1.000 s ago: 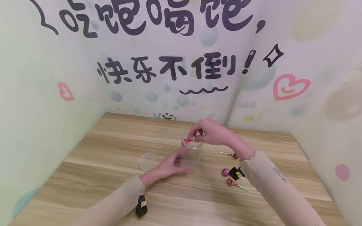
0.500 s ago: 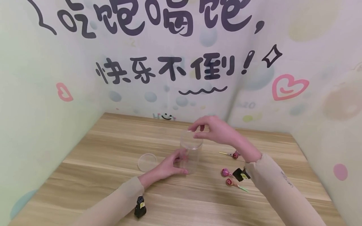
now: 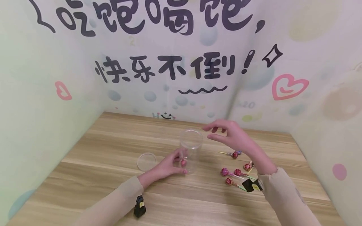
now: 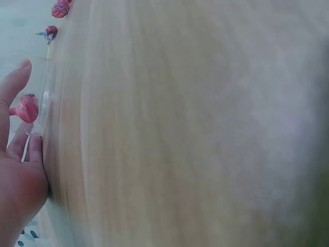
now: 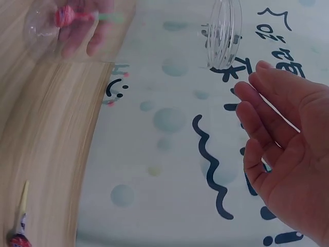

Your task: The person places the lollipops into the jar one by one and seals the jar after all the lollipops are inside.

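A clear plastic jar (image 3: 193,153) stands upright and uncovered on the wooden table. My left hand (image 3: 167,165) holds it low on its left side, thumb in front and fingers behind. Inside, near the bottom, is a red-wrapped lollipop (image 3: 183,162); in the right wrist view the same lollipop (image 5: 65,16) shows a green stick. To the right of the jar's rim, my right hand (image 3: 230,135) hovers with loosely bent fingers and holds nothing. Below and beyond it on the table lie several lollipops, among them a purple-pink one (image 3: 224,171) and a red one (image 3: 235,155).
A round clear lid (image 3: 146,162) lies flat on the table (image 3: 113,150), left of the jar. Behind the table's far edge rises a printed wall (image 3: 135,100). Black wrist cameras (image 3: 139,207) hang at both sleeves.
The right hand let go of the red lollipop over the jar, and it now lies inside. That hand has drawn back to the right, uncovering more lollipops. The left hand stays on the jar.
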